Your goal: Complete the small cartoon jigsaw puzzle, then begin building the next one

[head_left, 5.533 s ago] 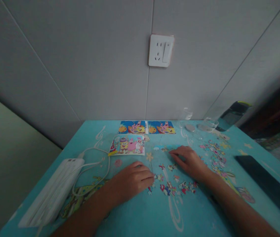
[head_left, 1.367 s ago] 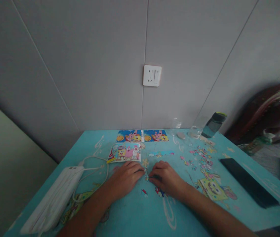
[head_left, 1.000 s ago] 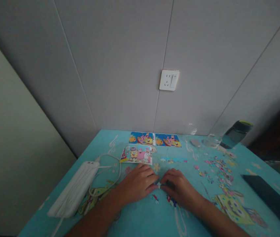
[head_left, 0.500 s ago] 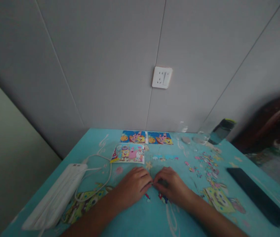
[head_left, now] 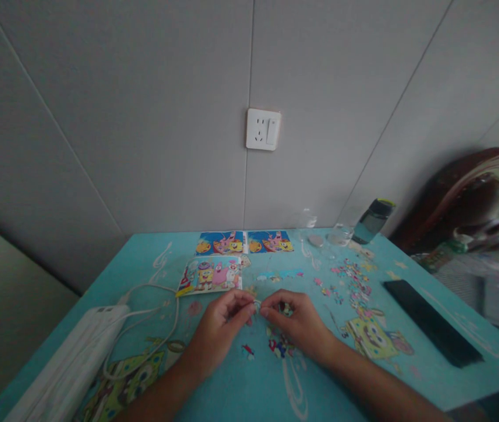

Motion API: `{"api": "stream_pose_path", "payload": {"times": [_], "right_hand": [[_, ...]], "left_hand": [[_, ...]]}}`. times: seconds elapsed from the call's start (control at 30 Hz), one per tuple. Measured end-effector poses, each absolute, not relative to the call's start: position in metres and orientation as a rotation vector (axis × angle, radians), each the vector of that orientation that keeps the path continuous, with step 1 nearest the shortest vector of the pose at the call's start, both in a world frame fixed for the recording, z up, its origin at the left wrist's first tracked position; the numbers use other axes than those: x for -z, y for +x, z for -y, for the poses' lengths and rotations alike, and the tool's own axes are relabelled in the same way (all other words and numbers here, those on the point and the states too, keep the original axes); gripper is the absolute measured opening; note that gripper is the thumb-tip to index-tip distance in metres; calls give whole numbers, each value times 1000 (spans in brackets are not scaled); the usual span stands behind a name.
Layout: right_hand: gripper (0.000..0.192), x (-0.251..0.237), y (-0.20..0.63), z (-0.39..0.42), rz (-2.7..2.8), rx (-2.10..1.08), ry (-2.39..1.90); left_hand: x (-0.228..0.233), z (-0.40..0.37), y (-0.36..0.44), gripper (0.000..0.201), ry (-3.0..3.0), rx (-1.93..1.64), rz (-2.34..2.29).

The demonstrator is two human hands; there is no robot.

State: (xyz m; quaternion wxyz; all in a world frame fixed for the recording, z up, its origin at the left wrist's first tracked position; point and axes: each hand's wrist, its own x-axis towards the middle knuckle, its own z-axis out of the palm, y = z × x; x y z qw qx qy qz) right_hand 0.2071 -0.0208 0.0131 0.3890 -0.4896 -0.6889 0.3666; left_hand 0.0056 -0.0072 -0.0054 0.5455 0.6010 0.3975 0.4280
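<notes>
My left hand (head_left: 225,319) and my right hand (head_left: 295,319) meet at the fingertips above the table. Each is closed in a pinch, and a small pale jigsaw piece (head_left: 257,303) shows between them; its print is too small to read. Below the right hand lies a little pile of jigsaw pieces (head_left: 278,348) in red, blue and other colours, partly covered by the fingers. One red and blue piece (head_left: 248,351) rests apart, under the left hand. Behind the hands are a cartoon picture card (head_left: 211,274) and a joined strip of pieces (head_left: 279,275).
Loose jigsaw pieces (head_left: 355,281) are scattered to the right, near a long black object (head_left: 431,322). A white power strip (head_left: 73,357) with cables is at left. Two blue picture cards (head_left: 270,242), a clear container (head_left: 339,235) and a dark bottle (head_left: 372,221) stand or lie along the back.
My view has turned slightly right. Both hands have lifted and tilted up, so the pinched piece now shows between the fingertips, and more of the small pile beneath is uncovered.
</notes>
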Motion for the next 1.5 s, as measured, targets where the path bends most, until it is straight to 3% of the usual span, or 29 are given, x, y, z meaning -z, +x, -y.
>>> {"api": "stream_pose_path", "payload": {"times": [0.3, 0.57, 1.0, 1.5], "right_hand": [[16, -13, 211, 17, 1798, -908, -1231], [19, -15, 208, 24, 1821, -955, -1161], [12, -11, 207, 27, 1755, -966, -1235], [20, -14, 208, 24, 1736, -994, -1306]], "left_hand": [[2, 14, 6, 31, 1477, -994, -994], [3, 12, 6, 21, 1525, -1055, -1014], [3, 18, 9, 26, 1369, -955, -1001], [0, 20, 10, 22, 1325, -1009, -974]]}}
